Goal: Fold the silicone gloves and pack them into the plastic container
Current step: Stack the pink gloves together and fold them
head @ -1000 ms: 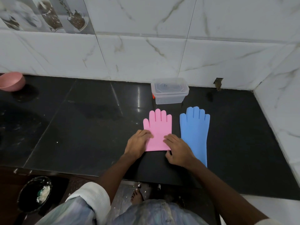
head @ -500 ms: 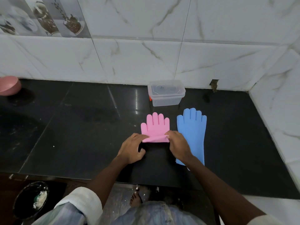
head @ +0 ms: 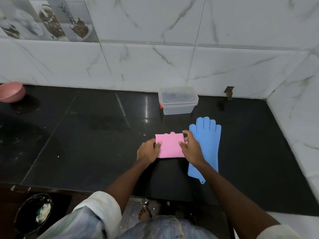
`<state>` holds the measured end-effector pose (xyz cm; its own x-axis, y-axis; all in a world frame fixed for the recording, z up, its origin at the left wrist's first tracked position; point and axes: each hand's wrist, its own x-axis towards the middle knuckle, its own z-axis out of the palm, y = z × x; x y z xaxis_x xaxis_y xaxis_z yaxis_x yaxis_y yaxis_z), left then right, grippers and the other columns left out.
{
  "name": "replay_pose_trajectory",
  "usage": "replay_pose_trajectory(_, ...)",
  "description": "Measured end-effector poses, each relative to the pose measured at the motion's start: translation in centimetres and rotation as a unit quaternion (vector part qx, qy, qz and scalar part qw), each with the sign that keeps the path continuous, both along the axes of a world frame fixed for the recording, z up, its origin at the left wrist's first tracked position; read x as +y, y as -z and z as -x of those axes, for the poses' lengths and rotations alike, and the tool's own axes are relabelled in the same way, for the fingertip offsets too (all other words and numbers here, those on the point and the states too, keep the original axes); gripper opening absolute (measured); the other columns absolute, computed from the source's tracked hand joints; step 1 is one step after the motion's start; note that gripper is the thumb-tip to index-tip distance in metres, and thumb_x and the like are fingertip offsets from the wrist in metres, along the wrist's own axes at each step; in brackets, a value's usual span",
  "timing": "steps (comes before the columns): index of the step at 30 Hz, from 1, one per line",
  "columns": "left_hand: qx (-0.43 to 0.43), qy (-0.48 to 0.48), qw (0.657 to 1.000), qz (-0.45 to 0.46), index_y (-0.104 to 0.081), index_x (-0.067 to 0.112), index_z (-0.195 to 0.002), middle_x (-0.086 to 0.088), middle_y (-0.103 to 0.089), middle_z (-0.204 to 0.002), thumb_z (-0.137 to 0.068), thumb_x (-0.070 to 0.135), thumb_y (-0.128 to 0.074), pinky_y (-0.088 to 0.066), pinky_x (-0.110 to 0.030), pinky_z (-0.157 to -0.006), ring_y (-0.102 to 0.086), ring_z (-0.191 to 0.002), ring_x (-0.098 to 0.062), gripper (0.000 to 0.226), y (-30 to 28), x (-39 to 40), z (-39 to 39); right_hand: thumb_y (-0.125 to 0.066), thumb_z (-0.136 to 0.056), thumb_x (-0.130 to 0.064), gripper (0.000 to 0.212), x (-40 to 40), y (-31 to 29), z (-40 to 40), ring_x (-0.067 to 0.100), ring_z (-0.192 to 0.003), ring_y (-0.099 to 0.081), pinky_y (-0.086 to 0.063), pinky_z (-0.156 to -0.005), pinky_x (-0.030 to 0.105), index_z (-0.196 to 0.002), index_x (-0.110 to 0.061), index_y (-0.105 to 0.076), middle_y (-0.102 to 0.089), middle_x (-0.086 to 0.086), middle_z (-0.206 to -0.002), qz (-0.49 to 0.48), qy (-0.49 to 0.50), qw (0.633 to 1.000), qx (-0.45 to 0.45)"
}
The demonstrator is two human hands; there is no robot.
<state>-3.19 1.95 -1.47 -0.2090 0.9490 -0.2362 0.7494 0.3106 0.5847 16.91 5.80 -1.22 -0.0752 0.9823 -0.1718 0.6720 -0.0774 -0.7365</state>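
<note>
The pink silicone glove (head: 170,146) lies folded in half on the black counter, its fingertips just peeking out at the far edge. My left hand (head: 148,151) pinches its left edge and my right hand (head: 190,147) presses on its right edge. To the right, the blue silicone glove (head: 208,140) lies flat and unfolded, fingers pointing away from me; my right wrist covers part of it. The clear plastic container (head: 178,100) stands behind both gloves near the wall, its lid on.
A pink bowl (head: 11,92) sits at the far left of the counter (head: 86,135). Marble-tiled walls close off the back and right side. A black bin (head: 32,214) stands on the floor below the counter's front edge, lower left.
The cuff of the pink glove has been lifted and folded forward over its fingers, so the glove now lies doubled. Both hands moved away from me with it. The blue glove and container stayed put.
</note>
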Motion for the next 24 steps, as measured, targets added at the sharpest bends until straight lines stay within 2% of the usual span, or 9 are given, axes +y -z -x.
replay_pose_trajectory(4, 0.030, -0.038, 0.997, 0.053, -0.067, 0.015, -0.107, -0.006, -0.076, -0.110, -0.103, 0.048, -0.053, -0.057, -0.042, -0.092, -0.070, -0.105, -0.031, 0.037, -0.4, 1.3, -0.6, -0.057, -0.107, -0.025, 0.043, -0.5, 0.9, 0.8, 0.023, -0.128, -0.059, -0.049, -0.107, 0.034, -0.149, -0.021, -0.051, -0.059, 0.005, -0.144, -0.046, 0.030, 0.995, -0.081)
replay_pose_trajectory(6, 0.053, -0.067, 0.994, 0.065, -0.065, 0.018, -0.115, -0.004, -0.075, -0.113, -0.099, 0.053, -0.058, -0.056, -0.040, -0.093, -0.071, -0.107, -0.030, 0.039, -0.5, 1.5, -1.0, -0.058, -0.106, -0.025, 0.045, -1.0, 1.2, 1.2, 0.022, -0.131, -0.054, -0.050, -0.106, 0.034, -0.150, -0.025, -0.054, -0.056, 0.005, -0.146, -0.098, 0.017, 0.977, -0.189)
replay_pose_trajectory(8, 0.095, -0.077, 0.992, 0.040, -0.056, 0.020, -0.118, -0.002, -0.071, -0.110, -0.097, 0.054, -0.061, -0.056, -0.038, -0.087, -0.072, -0.102, -0.027, 0.040, -0.6, 1.2, -1.3, -0.059, -0.105, -0.022, 0.053, -1.2, 1.6, 1.6, 0.025, -0.146, -0.041, -0.041, -0.118, 0.037, -0.156, -0.030, -0.048, -0.043, 0.004, -0.162, -0.113, -0.028, 0.957, -0.266)
replay_pose_trajectory(11, 0.145, -0.003, 0.988, -0.060, -0.054, 0.019, -0.117, 0.001, -0.060, -0.116, -0.103, 0.036, -0.058, -0.058, -0.035, -0.080, -0.067, -0.100, -0.020, 0.023, 0.0, 0.6, -1.7, -0.050, -0.109, -0.021, 0.060, -1.5, 2.3, 2.1, 0.026, -0.158, -0.027, -0.029, -0.126, 0.040, -0.164, -0.035, -0.031, -0.021, 0.000, -0.174, -0.047, -0.057, 0.966, -0.247)
replay_pose_trajectory(14, 0.170, 0.062, 0.979, -0.094, -0.060, 0.020, -0.122, 0.001, -0.054, -0.125, -0.105, 0.022, -0.051, -0.056, -0.032, -0.083, -0.058, -0.109, -0.017, 0.020, 0.5, 0.7, -2.2, -0.046, -0.110, -0.023, 0.057, -1.6, 2.4, 2.6, 0.027, -0.157, -0.030, -0.031, -0.126, 0.041, -0.164, -0.031, -0.029, -0.019, 0.004, -0.174, -0.033, -0.030, 0.973, -0.225)
replay_pose_trajectory(17, 0.172, 0.040, 0.978, -0.108, -0.060, 0.022, -0.127, 0.003, -0.053, -0.130, -0.104, 0.026, -0.049, -0.051, -0.030, -0.093, -0.055, -0.118, -0.017, 0.026, 0.7, 0.4, -2.7, -0.037, -0.113, -0.037, 0.055, -1.6, 2.4, 3.1, 0.026, -0.155, -0.034, -0.029, -0.126, 0.042, -0.166, -0.027, -0.024, -0.024, 0.004, -0.173, -0.019, -0.061, 0.982, -0.176)
replay_pose_trajectory(20, 0.181, 0.100, 0.970, -0.131, -0.052, 0.019, -0.148, -0.001, -0.045, -0.159, -0.108, 0.026, -0.043, -0.036, -0.034, -0.120, -0.040, -0.152, -0.021, 0.042, 1.3, 0.1, -2.8, -0.045, -0.110, -0.036, 0.073, -1.9, 2.8, 2.6, 0.024, -0.163, -0.008, -0.018, -0.131, 0.040, -0.169, -0.026, -0.004, 0.000, 0.003, -0.177, -0.073, -0.115, 0.972, -0.192)
replay_pose_trajectory(22, 0.152, 0.161, 0.969, -0.112, -0.031, 0.017, -0.165, -0.002, -0.023, -0.174, -0.113, 0.030, -0.034, -0.021, -0.035, -0.132, -0.020, -0.163, -0.018, 0.053, 1.7, 0.0, -2.8, -0.047, -0.108, -0.028, 0.079, -2.2, 3.3, 1.9, 0.024, -0.164, 0.008, -0.005, -0.134, 0.042, -0.169, -0.020, 0.002, 0.012, 0.004, -0.176, -0.120, -0.153, 0.957, -0.217)
replay_pose_trajectory(24, 0.143, 0.202, 0.966, -0.071, -0.011, 0.020, -0.170, -0.001, -0.006, -0.178, -0.115, 0.035, -0.026, -0.009, -0.036, -0.135, -0.005, -0.166, -0.015, 0.059, 1.9, 0.3, -2.6, -0.040, -0.109, -0.026, 0.075, -2.1, 3.5, 1.3, 0.022, -0.164, 0.009, 0.000, -0.134, 0.043, -0.168, -0.015, 0.005, 0.012, 0.003, -0.176, -0.106, -0.179, 0.950, -0.235)
